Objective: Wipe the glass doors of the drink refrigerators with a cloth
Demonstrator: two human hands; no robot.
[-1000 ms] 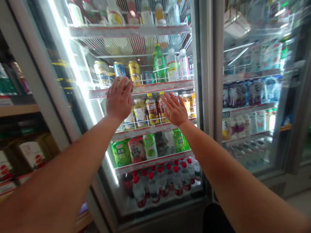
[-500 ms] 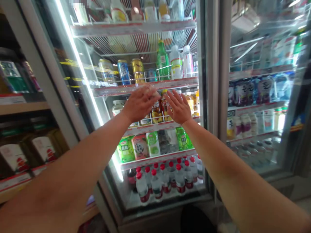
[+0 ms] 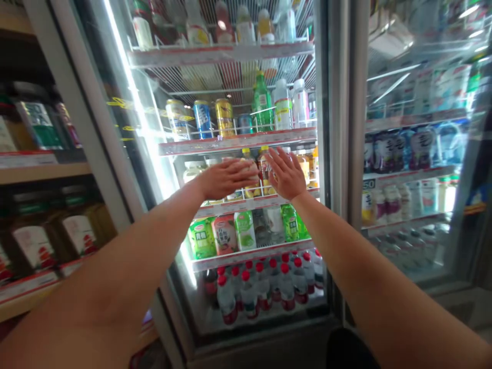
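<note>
Both arms reach forward toward a lit drinks fridge. My left hand (image 3: 227, 179) is held flat, palm down, with its fingers stretched to the right. My right hand (image 3: 287, 173) is raised with its fingers spread, back of the hand toward me. The fingertips of the two hands are close together, and neither plainly grips anything. Behind them, partly covered, stand dark tea bottles with yellow caps (image 3: 264, 149) on a wire-fronted shelf (image 3: 215, 209). A pale patch by my left fingertips is too blurred to make out.
Above stand a blue can (image 3: 202, 119), a gold can (image 3: 224, 118) and a green bottle (image 3: 263, 102). Below are green cartons (image 3: 202, 238) and red-capped water bottles (image 3: 250, 294). Large bottles (image 3: 33, 236) line the left shelf; another glass-fronted fridge (image 3: 411, 154) stands right.
My left hand has lowered slightly and its fingers have straightened out to the right. My right hand has shifted only a little. The view has moved slightly, so the shelves appear lower.
</note>
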